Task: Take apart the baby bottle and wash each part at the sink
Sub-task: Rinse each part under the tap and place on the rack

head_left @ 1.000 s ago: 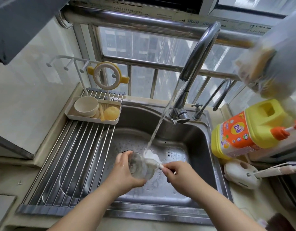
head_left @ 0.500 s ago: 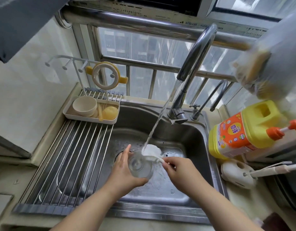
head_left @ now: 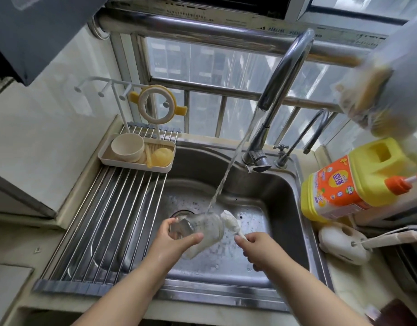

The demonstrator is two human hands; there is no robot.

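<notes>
Holding the bottle (head_left: 202,234) over the middle of the sink (head_left: 268,191), my left hand (head_left: 172,243) wraps its lower body, thumb across the front and fingers behind, with the clear glass tilted so its mouth points up and to the right. My right hand (head_left: 257,248) pinches the handle of a brush (head_left: 231,222), whose white head sits at the bottle's mouth, just touching the rim. Water (head_left: 228,170) runs from the tap (head_left: 273,97) in a slanted stream and lands right where the bottle and brush head meet. I see the drain (head_left: 179,212) partly hidden behind the bottle. Across the sink's left side lies a rack (head_left: 104,222) of steel rods, and at its far end stands a tray (head_left: 132,164) holding a beige bowl (head_left: 127,147) and a yellow part (head_left: 164,156) I cannot identify. Above the tray a ring (head_left: 155,105) with yellow tabs hangs from a white hook stand. On the worktop (head_left: 348,278) at the sink's right edge stands a yellow jug (head_left: 358,182) with an orange label, and nearer to me a white holder (head_left: 341,245) with a tool stuck in it. A smaller tap (head_left: 304,135) rises at the far right corner of the sink.
</notes>
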